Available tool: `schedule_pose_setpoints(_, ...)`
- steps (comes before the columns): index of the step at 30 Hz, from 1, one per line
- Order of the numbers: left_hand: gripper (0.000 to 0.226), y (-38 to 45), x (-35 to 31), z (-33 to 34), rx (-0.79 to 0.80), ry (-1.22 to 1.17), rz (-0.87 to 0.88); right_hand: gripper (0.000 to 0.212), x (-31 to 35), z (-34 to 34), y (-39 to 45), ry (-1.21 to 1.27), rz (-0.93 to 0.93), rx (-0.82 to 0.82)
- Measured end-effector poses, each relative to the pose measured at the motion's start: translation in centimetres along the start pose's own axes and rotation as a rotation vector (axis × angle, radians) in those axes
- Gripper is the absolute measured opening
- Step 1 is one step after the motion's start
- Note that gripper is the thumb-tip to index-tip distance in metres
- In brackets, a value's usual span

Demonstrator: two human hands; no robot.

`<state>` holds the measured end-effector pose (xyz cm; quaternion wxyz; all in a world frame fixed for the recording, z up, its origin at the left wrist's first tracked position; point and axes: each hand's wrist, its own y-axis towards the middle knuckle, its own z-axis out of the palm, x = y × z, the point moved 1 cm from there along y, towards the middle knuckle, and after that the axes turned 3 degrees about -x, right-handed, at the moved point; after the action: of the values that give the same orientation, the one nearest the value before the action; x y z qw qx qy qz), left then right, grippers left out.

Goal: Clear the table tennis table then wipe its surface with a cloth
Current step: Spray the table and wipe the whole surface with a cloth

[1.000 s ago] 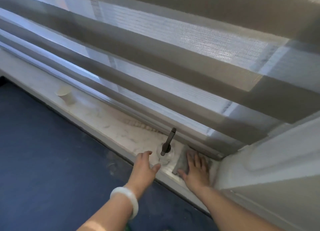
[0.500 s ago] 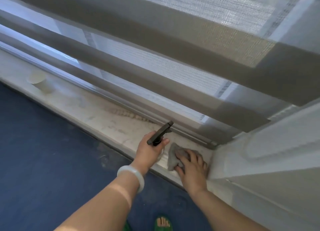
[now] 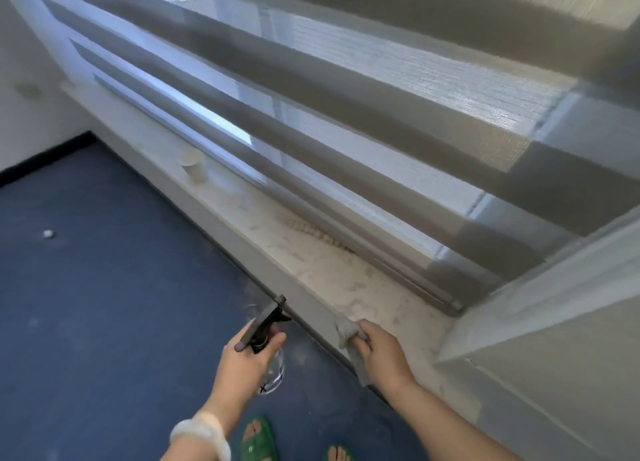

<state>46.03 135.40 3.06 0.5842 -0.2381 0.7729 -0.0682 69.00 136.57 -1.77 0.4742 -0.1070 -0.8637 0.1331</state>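
Observation:
My left hand (image 3: 247, 355) grips a clear spray bottle (image 3: 268, 349) by its dark trigger head, held off the ledge above the blue floor. My right hand (image 3: 381, 353) grips a grey cloth (image 3: 348, 334) that hangs down over the front edge of the marble window ledge (image 3: 346, 277). The table tennis table is not in view.
A paper cup (image 3: 193, 169) stands on the ledge to the far left. Striped sheer blinds (image 3: 346, 114) hang behind the ledge. A white wall block (image 3: 536, 356) closes the ledge on the right. A small white ball (image 3: 47, 233) lies on the blue floor (image 3: 104, 304). My feet in green sandals (image 3: 258, 440) are below.
My left hand has lifted the spray bottle off the ledge and drawn it back over the floor. My right hand has gathered the cloth and pulled it to the ledge's front edge.

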Motion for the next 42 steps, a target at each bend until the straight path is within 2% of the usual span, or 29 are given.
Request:
schedule_pose_setpoints(2, 0.010, -1.8, 0.6, -2.5, -0.103, -0.054, -0.045, 0.027, 1.7, 1.1, 0.0, -0.048, -0.068, 0.052)
schedule_pose_setpoints(6, 0.011, -5.5, 2.8, -7.4, -0.290, -0.083, -0.096, 0.037, 5.7, 4.0, -0.4, -0.157, -0.205, 0.183)
schedule_pose_setpoints(9, 0.006, -9.1, 4.8, -10.5, -0.383, -0.128, -0.178, 0.031, 8.1, 6.9, -1.8, -0.182, -0.240, 0.304)
schedule_pose_setpoints(12, 0.008, -13.7, 7.3, -13.7, -0.595, -0.118, -0.248, 0.026, 10.5, 10.7, -5.0, -0.253, -0.339, 0.444)
schedule_pose_setpoints(16, 0.007, -20.3, 11.0, -17.1, -0.751, -0.220, -0.307, 0.022, 13.8, 16.3, -10.8, -0.295, -0.447, 0.597)
schedule_pose_setpoints(24, 0.012, -37.2, 19.5, -23.7, -1.045, -0.374, -0.365, 0.013, 17.5, 26.8, -28.8, -0.405, -0.645, 0.811)
schedule_pose_setpoints(29, 0.014, -50.8, 24.6, -26.8, -1.262, -0.428, -0.398, 0.023, 16.5, 32.3, -42.6, -0.417, -0.716, 0.969)
schedule_pose_setpoints(34, 0.014, -63.3, 29.6, -28.4, -1.519, -0.498, -0.458, 0.022, 14.9, 37.2, -55.7, -0.488, -0.827, 1.172)
schedule_pose_setpoints(42, 0.011, -77.0, 35.1, -29.8, -1.897, -0.647, -0.573, 0.015, 13.9, 44.3, -73.7, -0.595, -0.962, 1.491)
